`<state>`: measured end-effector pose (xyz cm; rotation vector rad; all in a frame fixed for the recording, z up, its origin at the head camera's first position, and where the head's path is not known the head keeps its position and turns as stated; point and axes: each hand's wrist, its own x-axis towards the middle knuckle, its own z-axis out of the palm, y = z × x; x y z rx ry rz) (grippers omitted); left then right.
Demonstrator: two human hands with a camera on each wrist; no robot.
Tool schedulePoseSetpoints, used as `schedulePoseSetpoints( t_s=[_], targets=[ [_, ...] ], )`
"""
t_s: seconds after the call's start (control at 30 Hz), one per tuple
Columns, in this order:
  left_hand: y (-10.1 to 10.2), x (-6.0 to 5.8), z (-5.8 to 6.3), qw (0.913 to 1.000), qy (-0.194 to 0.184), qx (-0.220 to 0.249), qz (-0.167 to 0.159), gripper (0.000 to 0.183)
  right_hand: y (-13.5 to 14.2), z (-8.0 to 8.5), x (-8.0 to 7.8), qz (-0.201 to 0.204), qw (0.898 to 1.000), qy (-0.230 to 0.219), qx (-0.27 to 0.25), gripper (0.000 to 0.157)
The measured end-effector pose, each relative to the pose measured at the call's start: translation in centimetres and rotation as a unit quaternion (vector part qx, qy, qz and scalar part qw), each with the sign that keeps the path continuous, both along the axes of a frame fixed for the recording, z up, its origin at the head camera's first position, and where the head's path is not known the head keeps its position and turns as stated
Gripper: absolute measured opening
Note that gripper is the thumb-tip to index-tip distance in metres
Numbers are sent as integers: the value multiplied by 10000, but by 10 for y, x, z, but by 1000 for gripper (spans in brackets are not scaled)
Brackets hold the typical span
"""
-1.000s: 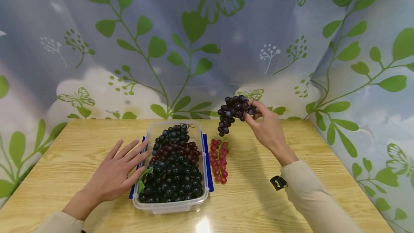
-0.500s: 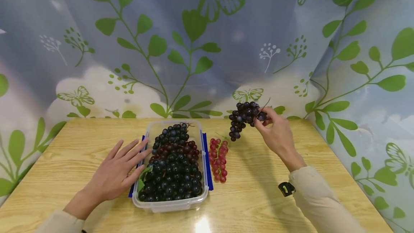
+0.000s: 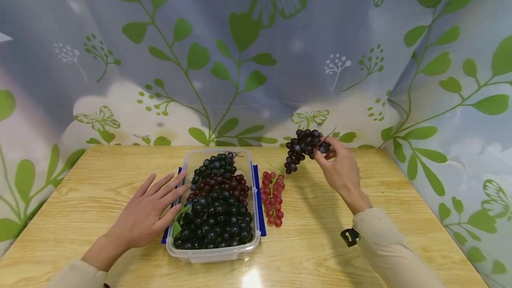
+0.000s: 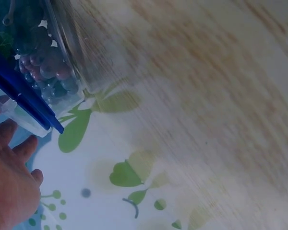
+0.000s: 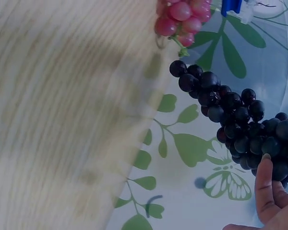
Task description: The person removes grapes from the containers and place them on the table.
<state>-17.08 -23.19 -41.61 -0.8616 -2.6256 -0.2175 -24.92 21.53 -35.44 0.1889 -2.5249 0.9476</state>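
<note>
A bunch of dark grapes point(image 3: 302, 145) hangs in the air over the back of the table, its stem end pinched between the thumb and fingers of my right hand point(image 3: 340, 168). In the right wrist view the dark bunch point(image 5: 240, 120) slants down toward the red grapes. My left hand point(image 3: 144, 212), fingers straight and spread, touches the left side of a clear plastic container point(image 3: 216, 254) with blue side clips. Inside the container lie dark grapes point(image 3: 214, 221), a reddish bunch point(image 3: 224, 186) across the middle and a green leaf point(image 3: 178, 225).
A bunch of red grapes point(image 3: 273, 199) on a green stem lies on the wooden table point(image 3: 312, 252), close by the container's right blue clip point(image 3: 258, 199). Behind the table hangs a leaf-and-butterfly patterned cloth point(image 3: 280, 79).
Since a second ago my right hand has moved right and slightly down with the dark grapes, away from above the red bunch. My left hand has stayed in place.
</note>
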Motion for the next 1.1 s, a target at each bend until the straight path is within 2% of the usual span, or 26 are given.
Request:
schedulePoseSetpoints(
  t_s=[0.37,0.67,0.9,1.1],
  targets=[
    [1,0,-1,10000,-18,79,4,46,3,-18,10,-27,9996,-171,200,34],
    [1,1,-2,9999,-30,131,1,45,4,-28,27,143,9965,-251,782,34],
    [1,1,-3,9999,-27,164,-4,45,-3,-34,48,334,9876,-560,1431,35],
    [2,1,-3,9999,-25,168,10,45,-11,-38,60,504,9781,-719,1889,35]
  ],
)
